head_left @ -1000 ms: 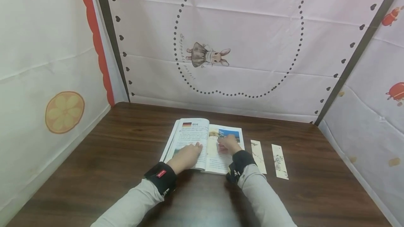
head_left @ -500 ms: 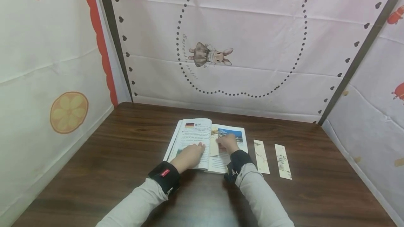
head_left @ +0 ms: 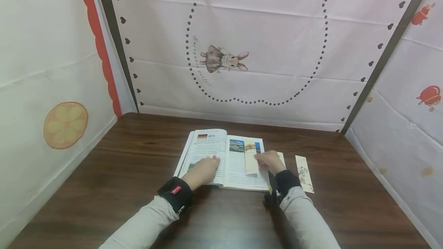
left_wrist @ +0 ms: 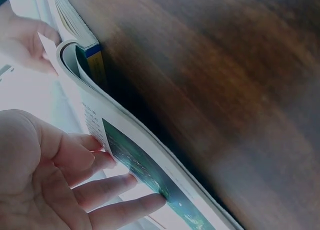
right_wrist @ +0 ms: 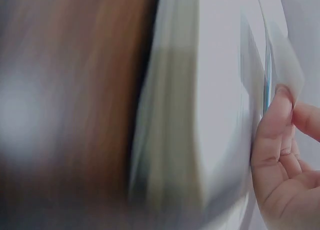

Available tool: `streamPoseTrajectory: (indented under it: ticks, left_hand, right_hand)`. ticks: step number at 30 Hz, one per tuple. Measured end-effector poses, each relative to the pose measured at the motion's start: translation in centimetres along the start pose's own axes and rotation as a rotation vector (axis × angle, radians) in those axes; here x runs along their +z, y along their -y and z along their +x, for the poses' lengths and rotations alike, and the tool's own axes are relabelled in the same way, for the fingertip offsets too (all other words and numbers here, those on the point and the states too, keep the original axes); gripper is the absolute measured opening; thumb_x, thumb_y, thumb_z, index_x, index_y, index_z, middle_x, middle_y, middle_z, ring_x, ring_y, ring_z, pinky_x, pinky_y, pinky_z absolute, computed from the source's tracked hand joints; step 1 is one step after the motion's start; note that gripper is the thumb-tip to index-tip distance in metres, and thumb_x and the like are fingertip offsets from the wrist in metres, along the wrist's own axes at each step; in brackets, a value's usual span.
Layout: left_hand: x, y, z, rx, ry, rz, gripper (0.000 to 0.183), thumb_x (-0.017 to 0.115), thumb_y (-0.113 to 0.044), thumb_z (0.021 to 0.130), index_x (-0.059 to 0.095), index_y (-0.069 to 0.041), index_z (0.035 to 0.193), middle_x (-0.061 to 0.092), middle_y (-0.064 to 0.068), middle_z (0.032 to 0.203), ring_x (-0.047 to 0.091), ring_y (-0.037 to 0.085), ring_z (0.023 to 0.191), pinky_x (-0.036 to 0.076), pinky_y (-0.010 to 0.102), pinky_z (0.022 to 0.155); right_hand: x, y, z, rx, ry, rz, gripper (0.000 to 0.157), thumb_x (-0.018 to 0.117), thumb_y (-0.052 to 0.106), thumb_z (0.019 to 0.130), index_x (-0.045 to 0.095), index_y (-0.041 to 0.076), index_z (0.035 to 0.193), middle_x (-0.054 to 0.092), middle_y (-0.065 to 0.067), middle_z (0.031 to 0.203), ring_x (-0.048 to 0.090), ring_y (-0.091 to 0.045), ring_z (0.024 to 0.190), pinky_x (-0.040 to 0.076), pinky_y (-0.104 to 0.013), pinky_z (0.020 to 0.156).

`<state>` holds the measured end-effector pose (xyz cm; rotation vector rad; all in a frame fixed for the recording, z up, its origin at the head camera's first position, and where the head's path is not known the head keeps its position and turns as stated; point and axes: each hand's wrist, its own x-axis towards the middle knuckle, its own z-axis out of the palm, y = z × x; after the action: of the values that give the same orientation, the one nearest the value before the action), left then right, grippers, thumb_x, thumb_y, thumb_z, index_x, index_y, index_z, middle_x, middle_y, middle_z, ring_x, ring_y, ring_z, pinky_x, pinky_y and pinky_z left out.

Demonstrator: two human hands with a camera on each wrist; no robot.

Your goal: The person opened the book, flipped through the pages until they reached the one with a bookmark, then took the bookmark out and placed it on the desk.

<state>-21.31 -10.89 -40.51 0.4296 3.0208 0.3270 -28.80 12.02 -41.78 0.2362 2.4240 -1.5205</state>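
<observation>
An open book lies on the brown table, with a flag printed on its left page. Across that left page rests my left hand, its fingers spread over a green picture in the left wrist view. My right hand pinches the edge of a pale bookmark between thumb and finger, over the right page. In the right wrist view the bookmark stands a little away from the blurred page. Part of the right page's picture is hidden behind it.
To the right of the book lies another bookmark with a floral print. One more bookmark is mostly covered by my right hand and wrist. Printed cloth walls enclose the wooden table at the back and sides.
My right hand has drawn the bookmark from beside the book's inner fold rightward across the right page. The left hand stays on the left page. The view has shifted slightly.
</observation>
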Motion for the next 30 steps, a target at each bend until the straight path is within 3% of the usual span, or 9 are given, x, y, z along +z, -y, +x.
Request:
streamPoseTrajectory:
  ticks: [8, 15, 20, 23, 26, 30]
  left_hand:
    - [-0.2, -0.4, 0.3, -0.009, 0.024, 0.001, 0.042, 0.045, -0.012, 0.097, 0.046, 0.003, 0.136, 0.045, 0.020, 0.142, 0.043, 0.034, 0.132, 0.034, 0.045, 0.109]
    - [0.0, -0.6, 0.7, 0.006, 0.008, 0.044, 0.042, 0.048, -0.005, 0.092, 0.047, 0.006, 0.133, 0.047, 0.022, 0.140, 0.044, 0.033, 0.131, 0.036, 0.044, 0.108]
    - [0.1, -0.3, 0.8, -0.011, 0.009, 0.032, 0.043, 0.049, -0.006, 0.092, 0.047, 0.005, 0.134, 0.045, 0.022, 0.141, 0.044, 0.034, 0.132, 0.038, 0.046, 0.106]
    - [0.2, -0.3, 0.9, -0.015, 0.025, 0.019, 0.045, 0.049, -0.006, 0.092, 0.046, 0.004, 0.135, 0.043, 0.022, 0.143, 0.042, 0.035, 0.133, 0.037, 0.046, 0.106]
    - [0.2, -0.4, 1.0, -0.014, 0.030, 0.016, 0.045, 0.050, -0.006, 0.091, 0.046, 0.005, 0.135, 0.044, 0.022, 0.143, 0.041, 0.035, 0.133, 0.036, 0.047, 0.107]
    - [0.2, -0.5, 1.0, -0.021, 0.025, 0.024, 0.045, 0.051, -0.006, 0.091, 0.047, 0.005, 0.134, 0.045, 0.022, 0.142, 0.042, 0.034, 0.132, 0.037, 0.047, 0.107]
  right_hand:
    - [-6.5, -3.0, -1.4, -0.084, -0.021, -0.023, 0.042, 0.058, 0.012, 0.089, 0.053, -0.019, 0.116, 0.064, -0.018, 0.096, 0.062, -0.018, 0.082, 0.054, -0.040, 0.084]
    - [-10.8, -5.4, -1.9, -0.047, 0.010, -0.076, 0.042, 0.055, 0.013, 0.091, 0.050, -0.021, 0.116, 0.061, -0.026, 0.105, 0.064, -0.026, 0.092, 0.053, -0.042, 0.085]
    - [-11.2, -6.2, -1.5, 0.004, -0.087, -0.144, 0.037, 0.060, 0.012, 0.087, 0.058, -0.020, 0.106, 0.064, -0.014, 0.083, 0.059, -0.016, 0.071, 0.054, -0.030, 0.067]
    - [-11.1, -6.4, -1.5, 0.000, -0.181, -0.253, 0.027, 0.064, 0.012, 0.082, 0.064, -0.014, 0.088, 0.059, -0.007, 0.069, 0.051, -0.016, 0.061, 0.045, -0.026, 0.055]
    - [-10.8, -6.3, -1.7, -0.021, -0.243, -0.351, 0.022, 0.066, 0.014, 0.080, 0.059, -0.004, 0.068, 0.047, -0.001, 0.057, 0.043, -0.015, 0.052, 0.036, -0.025, 0.049]
    - [-10.4, -6.0, -2.2, -0.046, -0.275, -0.452, 0.024, 0.067, 0.015, 0.081, 0.059, -0.008, 0.077, 0.052, -0.009, 0.063, 0.047, -0.020, 0.056, 0.036, -0.027, 0.050]
